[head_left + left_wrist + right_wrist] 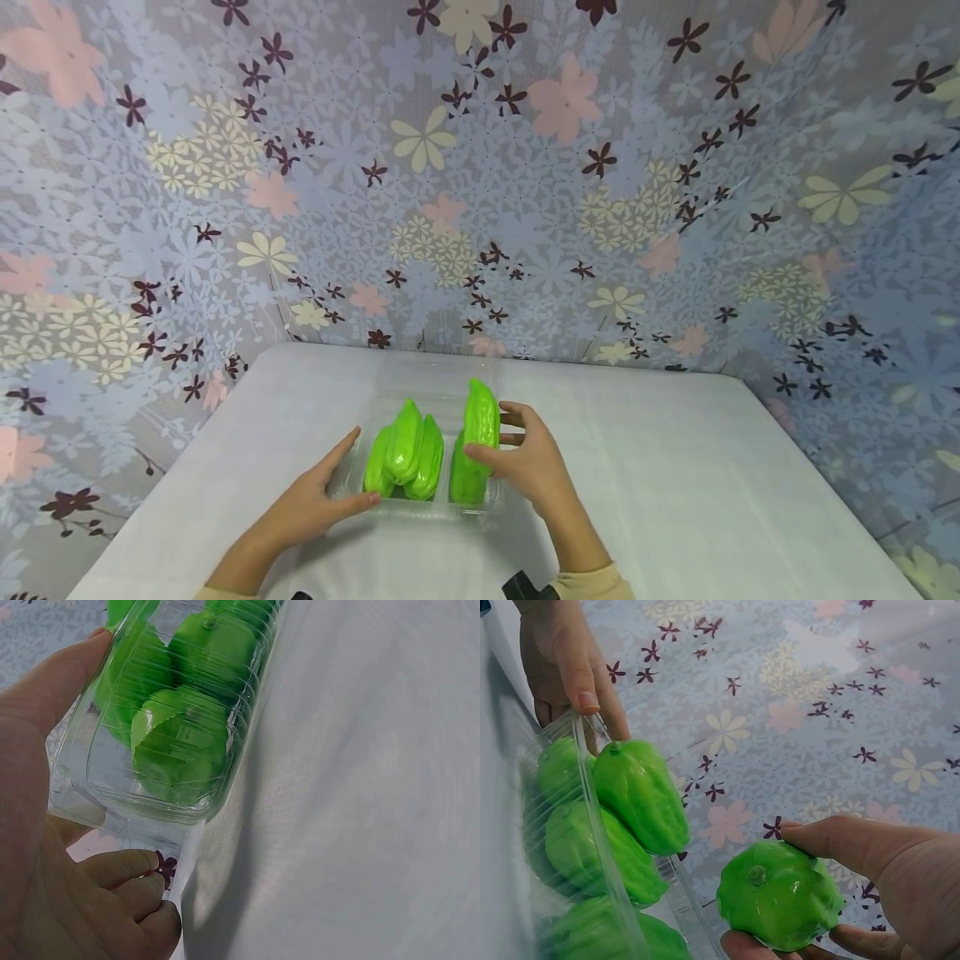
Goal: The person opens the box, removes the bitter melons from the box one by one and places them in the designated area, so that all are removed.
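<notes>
Now, line by line:
Right hand: the right hand has its fingers and thumb curled round a glossy green ridged plastic gourd, clamped on its sides.
Held gourd: tilted, upper tip pointing away from the person, at the right end of the clear plastic clamshell tray; whether its lower end touches the tray floor I cannot tell.
Left hand: the left hand lies against the tray's left end, fingers straight and slightly apart, thumb stretched along the near-left corner; in the left wrist view the thumb presses the tray's rim and the other fingers fold loosely beneath it.
Tray contents: three more green ridged plastic gourds lie packed together in the left half, touching one another, just beside the held one.
Tray position: flat on the white cloth-covered tabletop, near the person's edge, roughly centred.
Backdrop: a floral-patterned grey sheet rises behind and around the tabletop.
Sleeves: pale yellow cuffs show at the wrists.
</notes>
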{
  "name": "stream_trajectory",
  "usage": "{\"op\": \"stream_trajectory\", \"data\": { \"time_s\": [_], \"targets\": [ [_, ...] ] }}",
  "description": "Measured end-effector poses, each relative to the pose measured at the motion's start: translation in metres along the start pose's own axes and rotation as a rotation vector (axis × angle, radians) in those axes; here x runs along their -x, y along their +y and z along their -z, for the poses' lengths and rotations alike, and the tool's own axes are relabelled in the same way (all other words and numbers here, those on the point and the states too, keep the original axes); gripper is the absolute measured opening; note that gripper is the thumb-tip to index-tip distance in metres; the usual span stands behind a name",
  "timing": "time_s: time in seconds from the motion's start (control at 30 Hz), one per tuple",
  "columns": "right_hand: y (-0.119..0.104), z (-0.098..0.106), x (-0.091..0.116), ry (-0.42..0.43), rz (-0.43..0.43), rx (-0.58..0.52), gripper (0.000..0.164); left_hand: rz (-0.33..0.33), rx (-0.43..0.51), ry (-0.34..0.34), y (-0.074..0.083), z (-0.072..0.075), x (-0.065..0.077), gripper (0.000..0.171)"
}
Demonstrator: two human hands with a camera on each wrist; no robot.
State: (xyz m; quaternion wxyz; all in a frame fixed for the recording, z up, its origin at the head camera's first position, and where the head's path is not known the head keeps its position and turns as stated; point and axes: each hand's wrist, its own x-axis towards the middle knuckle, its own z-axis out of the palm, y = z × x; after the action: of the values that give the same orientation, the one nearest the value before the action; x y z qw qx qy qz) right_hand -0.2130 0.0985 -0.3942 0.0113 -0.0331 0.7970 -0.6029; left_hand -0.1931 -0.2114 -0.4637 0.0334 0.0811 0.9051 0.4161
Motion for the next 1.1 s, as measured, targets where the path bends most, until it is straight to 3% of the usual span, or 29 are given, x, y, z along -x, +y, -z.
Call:
{"op": "stream_trajectory", "data": {
  "time_s": [1.1],
  "targets": [
    [-0.001,0.022,-0.002,0.072,-0.033,-0.002,0.081,-0.007,0.005,0.003,0.0,0.0,0.0,0.102]
  ]
}}
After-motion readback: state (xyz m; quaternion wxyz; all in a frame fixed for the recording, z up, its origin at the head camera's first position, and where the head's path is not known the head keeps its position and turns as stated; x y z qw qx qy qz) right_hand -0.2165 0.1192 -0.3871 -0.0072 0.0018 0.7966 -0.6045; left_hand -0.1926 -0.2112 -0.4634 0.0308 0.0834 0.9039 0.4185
